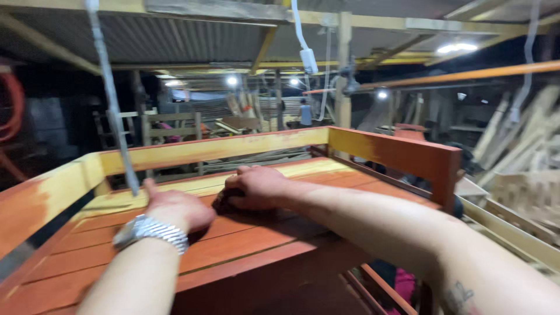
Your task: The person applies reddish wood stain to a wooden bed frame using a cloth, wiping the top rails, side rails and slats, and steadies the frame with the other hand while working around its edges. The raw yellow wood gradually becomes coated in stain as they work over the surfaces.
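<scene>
Staining a slatted wooden frame (245,245)

Right hand (256,186) presses a dark rag (224,203) flat on the slats, fingers curled over it; left hand (178,209) braces beside it, fingers hidden, cannot tell.

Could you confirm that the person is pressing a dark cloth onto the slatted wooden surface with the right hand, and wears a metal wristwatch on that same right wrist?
Not quite: the head view shows the wristwatch on the left wrist. The right hand does press the dark cloth onto the slatted wooden surface.
</scene>
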